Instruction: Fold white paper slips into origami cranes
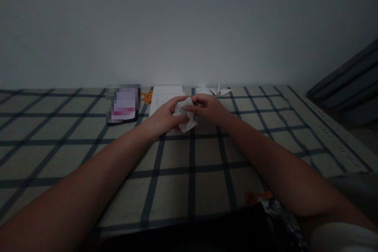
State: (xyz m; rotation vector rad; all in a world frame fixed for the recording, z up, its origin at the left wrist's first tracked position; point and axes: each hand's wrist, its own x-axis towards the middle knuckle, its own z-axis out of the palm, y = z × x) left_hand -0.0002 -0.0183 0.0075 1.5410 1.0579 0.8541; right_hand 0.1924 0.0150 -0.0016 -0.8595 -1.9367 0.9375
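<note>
A small white piece of creased paper (185,121) is between my two hands, above the checked cloth. My left hand (165,115) grips its left side, thumb across the front and fingers behind. My right hand (211,108) pinches its upper right part with thumb and fingertips. Part of the paper is hidden by the fingers, so its exact folded shape cannot be made out. Just behind the hands lie white sheets (167,90) with faint print, partly covered by my left hand. Beyond my right hand rests a folded white paper piece with pointed tips, like a paper crane (220,90).
A phone (123,104) with a lit, blurred screen stands to the left on the checked cloth (177,189). An orange printed figure (147,97) shows beside it. A pale wall (189,27) rises along the back. Dark striped fabric (351,86) hangs at the right.
</note>
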